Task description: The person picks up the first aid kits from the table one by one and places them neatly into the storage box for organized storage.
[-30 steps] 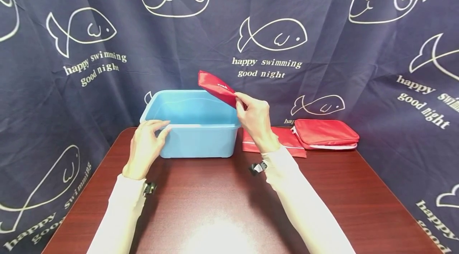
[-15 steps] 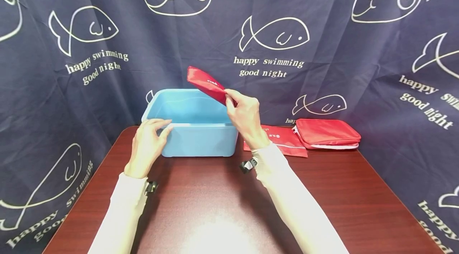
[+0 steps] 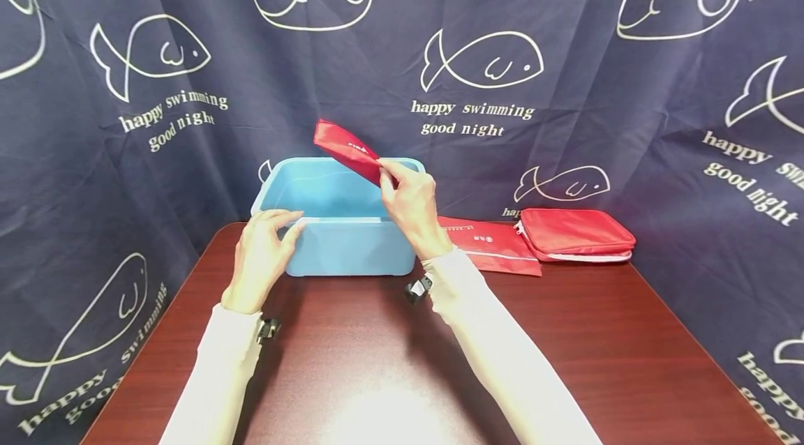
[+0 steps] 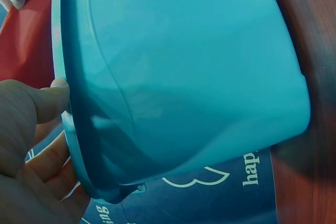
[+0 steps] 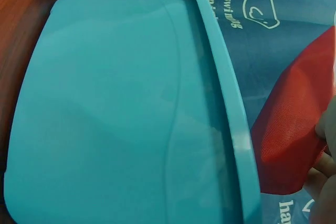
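Note:
My right hand [image 3: 411,206] pinches a red fabric pouch [image 3: 347,150] by one end. The pouch slants up to the left above the mouth of a blue plastic bin [image 3: 352,250], with small white print on its side. At the bin's near left rim, my left hand [image 3: 264,257] holds on. The left wrist view has the thumb of that hand [image 4: 31,129] on the rim and the other fingers across from it. In the right wrist view the red pouch [image 5: 294,129] hangs just past the bin's rim. The bin's floor is hidden.
Right of the bin, a flat red pouch [image 3: 496,246] with a white stripe lies on the brown wooden table [image 3: 553,333]. Beside it sits a thicker red zip case [image 3: 574,236]. A dark blue curtain [image 3: 352,75] with fish drawings hangs behind.
My right hand has carried the red pouch leftward over the bin, uncovering more of the flat pouch on the table. The left hand stays on the rim.

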A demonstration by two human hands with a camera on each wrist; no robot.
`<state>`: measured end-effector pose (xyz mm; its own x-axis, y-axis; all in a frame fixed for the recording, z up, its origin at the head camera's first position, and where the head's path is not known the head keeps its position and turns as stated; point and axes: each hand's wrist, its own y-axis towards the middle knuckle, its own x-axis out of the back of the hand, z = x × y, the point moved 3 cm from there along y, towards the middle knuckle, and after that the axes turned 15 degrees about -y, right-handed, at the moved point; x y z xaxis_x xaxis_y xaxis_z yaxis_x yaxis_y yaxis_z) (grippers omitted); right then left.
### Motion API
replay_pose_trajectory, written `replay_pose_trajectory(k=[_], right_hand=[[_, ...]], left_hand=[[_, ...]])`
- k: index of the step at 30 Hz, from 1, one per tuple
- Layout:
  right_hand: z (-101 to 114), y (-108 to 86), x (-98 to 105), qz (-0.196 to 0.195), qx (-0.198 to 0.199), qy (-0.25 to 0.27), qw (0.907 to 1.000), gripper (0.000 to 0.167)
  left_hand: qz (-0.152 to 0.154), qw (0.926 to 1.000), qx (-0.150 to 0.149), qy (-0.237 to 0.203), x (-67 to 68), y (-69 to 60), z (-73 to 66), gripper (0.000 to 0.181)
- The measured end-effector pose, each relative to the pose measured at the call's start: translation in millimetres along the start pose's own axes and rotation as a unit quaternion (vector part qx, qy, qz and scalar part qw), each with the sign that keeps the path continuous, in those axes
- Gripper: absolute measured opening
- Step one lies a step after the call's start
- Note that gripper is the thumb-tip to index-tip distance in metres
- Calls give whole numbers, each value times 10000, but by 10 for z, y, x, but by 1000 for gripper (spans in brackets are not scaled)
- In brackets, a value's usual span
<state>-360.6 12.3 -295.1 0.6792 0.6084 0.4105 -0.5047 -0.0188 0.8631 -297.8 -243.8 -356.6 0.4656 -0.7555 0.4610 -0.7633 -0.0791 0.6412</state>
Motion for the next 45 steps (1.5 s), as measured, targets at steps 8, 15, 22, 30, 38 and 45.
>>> replay_pose_trajectory(k=[8,15,22,30,38,45], right_hand=[[-74,-38,-78,120,-221,-42,9997,22],[-126,-81,-127,418,-415,-135,9982,23],[-211,-105,-170,475,-488,-356,9970,23],[-287,-112,-187,556,-539,-547,9955,22],[-350,-149,-199,847,-717,-751,9910,24],[-353,-137,-114,1149,-943,-571,9872,34]], left_hand=[[-21,10000,-47,-3,-16,4,-9,27],[-48,10000,-46,-7,-13,-9,12,27],[-21,10000,-17,2,-15,-13,9,27],[-18,10000,21,-23,-4,-18,-13,27],[-10,10000,57,3,3,-18,4,28],[-3,10000,88,-13,-3,-14,-17,27]])
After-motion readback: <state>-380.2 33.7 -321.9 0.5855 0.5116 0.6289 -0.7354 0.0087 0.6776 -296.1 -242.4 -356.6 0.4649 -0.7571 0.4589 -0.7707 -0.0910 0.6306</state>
